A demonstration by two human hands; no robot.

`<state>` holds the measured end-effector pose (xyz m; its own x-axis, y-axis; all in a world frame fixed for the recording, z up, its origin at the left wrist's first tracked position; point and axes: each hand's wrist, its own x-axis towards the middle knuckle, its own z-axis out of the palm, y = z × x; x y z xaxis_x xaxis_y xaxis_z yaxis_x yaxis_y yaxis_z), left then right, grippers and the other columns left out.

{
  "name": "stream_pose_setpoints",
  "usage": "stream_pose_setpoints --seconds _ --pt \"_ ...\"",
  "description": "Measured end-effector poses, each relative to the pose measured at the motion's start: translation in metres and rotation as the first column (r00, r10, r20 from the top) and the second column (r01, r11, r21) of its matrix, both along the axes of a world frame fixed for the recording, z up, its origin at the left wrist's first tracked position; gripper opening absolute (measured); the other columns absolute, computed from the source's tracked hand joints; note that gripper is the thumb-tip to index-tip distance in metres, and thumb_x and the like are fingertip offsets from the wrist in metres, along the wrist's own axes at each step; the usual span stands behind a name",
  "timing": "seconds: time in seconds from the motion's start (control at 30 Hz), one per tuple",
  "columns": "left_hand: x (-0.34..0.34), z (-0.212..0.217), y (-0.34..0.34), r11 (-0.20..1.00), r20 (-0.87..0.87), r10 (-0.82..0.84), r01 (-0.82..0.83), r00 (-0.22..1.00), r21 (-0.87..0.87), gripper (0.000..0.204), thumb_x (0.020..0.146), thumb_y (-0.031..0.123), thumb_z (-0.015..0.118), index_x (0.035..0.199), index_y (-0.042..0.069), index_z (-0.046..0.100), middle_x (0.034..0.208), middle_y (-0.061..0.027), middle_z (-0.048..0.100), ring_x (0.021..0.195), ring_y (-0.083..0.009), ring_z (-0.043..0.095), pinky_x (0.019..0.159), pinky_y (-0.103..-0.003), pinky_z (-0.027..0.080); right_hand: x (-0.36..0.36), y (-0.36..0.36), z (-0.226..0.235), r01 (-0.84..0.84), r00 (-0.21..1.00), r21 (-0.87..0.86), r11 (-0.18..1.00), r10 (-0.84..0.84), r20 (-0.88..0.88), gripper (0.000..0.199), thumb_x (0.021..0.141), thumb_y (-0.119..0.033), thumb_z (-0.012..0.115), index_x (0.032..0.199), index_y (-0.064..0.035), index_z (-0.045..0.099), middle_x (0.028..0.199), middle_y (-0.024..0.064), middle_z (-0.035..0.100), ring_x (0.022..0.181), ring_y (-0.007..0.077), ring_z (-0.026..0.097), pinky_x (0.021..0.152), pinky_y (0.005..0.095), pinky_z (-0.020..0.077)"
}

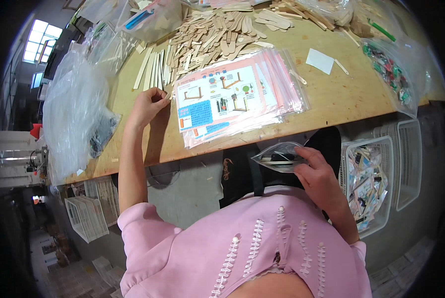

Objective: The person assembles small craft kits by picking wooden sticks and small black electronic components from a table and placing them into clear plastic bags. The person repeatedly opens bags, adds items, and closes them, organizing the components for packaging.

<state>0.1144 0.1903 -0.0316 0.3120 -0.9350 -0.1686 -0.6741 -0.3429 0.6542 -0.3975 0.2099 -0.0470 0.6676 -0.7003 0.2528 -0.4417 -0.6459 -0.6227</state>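
My left hand (pixel 151 106) reaches over the table, its thumb and fingers pinched together beside the stack of printed sheets in clear bags (pixel 242 89). A small pale bit shows at its fingertips, too small to name. Just beyond it lie several long thin wooden strips (pixel 155 69) and a broad heap of wooden craft sticks (pixel 215 35). Near my lap, below the table edge, my right hand (pixel 314 171) grips the side of a clear plastic bag (pixel 281 167). The bag's mouth gapes, and something black and pale strips show inside.
A white paper square (pixel 320 61) lies right of the sheets. Large clear bags (pixel 78 99) line the table's left side; a bag of small coloured parts (pixel 389 74) sits at the right. Below right, a white basket (pixel 364 226) holds filled packets. A plastic tub (pixel 155 22) stands behind.
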Motion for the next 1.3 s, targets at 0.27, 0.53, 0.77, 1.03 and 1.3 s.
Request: stream_pose_setpoints --seconds 0.27,0.53,0.77,1.03,1.3 --pt "-0.026 0.013 0.007 0.997 -0.220 0.056 -0.068 0.974 -0.047 0.014 0.090 0.012 0.077 0.097 0.002 0.069 0.084 -0.0012 0.070 0.076 -0.0101 0.063 0.070 -0.027 0.052 -0.008 0.000 0.006 0.035 0.999 0.006 0.999 -0.035 -0.008 0.004 0.081 0.003 0.069 0.084 0.0017 0.066 0.128 0.0213 0.065 0.120 0.0380 0.063 0.100 0.0423 0.0539" --pt "-0.046 0.018 0.017 0.968 -0.542 0.062 -0.183 0.838 -0.171 0.010 0.092 0.013 0.079 0.094 0.008 0.071 0.080 -0.0003 0.070 0.072 -0.0051 0.061 0.060 -0.020 0.043 0.000 -0.001 0.017 0.004 0.999 -0.008 1.000 -0.003 0.051 0.007 0.078 0.005 0.070 0.084 0.0036 0.066 0.128 0.0207 0.064 0.121 0.0374 0.062 0.100 0.0421 0.0530" --pt "-0.112 0.044 0.009 0.895 -0.509 -0.153 -0.101 0.847 -0.435 0.004 0.094 0.005 0.071 0.095 0.002 0.069 0.094 -0.0062 0.074 0.085 -0.0110 0.064 0.075 -0.025 0.048 -0.002 -0.008 0.016 -0.050 0.992 -0.058 0.997 0.056 0.110 0.008 0.079 0.005 0.068 0.085 0.0059 0.064 0.129 0.0241 0.062 0.120 0.0397 0.061 0.100 0.0431 0.0522" --pt "-0.282 0.057 0.022 0.848 -0.391 -0.531 0.475 0.752 -0.237 0.010 0.091 0.006 0.076 0.100 0.001 0.074 0.090 -0.0047 0.074 0.079 -0.0098 0.068 0.071 -0.027 0.055 -0.003 -0.012 0.024 -0.116 0.977 -0.024 0.993 0.119 0.178 0.012 0.081 -0.001 0.064 0.088 0.0098 0.063 0.130 0.0304 0.058 0.122 0.0441 0.058 0.105 0.0464 0.0495" --pt "-0.249 0.039 -0.155 0.711 0.313 -0.490 0.581 0.813 -0.396 0.019 0.089 0.004 0.073 0.108 0.004 0.075 0.095 -0.0079 0.073 0.076 -0.0153 0.067 0.066 -0.029 0.054 -0.041 -0.003 0.009 0.008 0.984 0.041 0.999 -0.015 0.178 0.008 0.081 0.000 0.063 0.084 0.0079 0.061 0.129 0.0307 0.059 0.121 0.0454 0.058 0.103 0.0474 0.0505"
